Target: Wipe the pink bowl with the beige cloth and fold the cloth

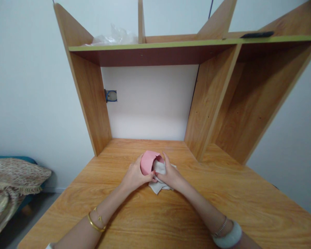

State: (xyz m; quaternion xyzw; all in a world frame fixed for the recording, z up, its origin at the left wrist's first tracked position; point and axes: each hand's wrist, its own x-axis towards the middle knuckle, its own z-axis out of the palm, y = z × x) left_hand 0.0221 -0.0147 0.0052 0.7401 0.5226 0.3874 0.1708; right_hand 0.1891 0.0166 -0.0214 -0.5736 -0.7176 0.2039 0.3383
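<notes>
Holding a pink cup, grey cloth at its mouth.

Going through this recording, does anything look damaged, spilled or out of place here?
Yes: the wall box above the back left of the desktop has no cover, and what looks like blue wiring shows. The pink container is tilted, but the left hand holds it. I see no spill.

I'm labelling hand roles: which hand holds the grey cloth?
The right hand holds the grey cloth; the left hand instead grips the pink container.
</notes>
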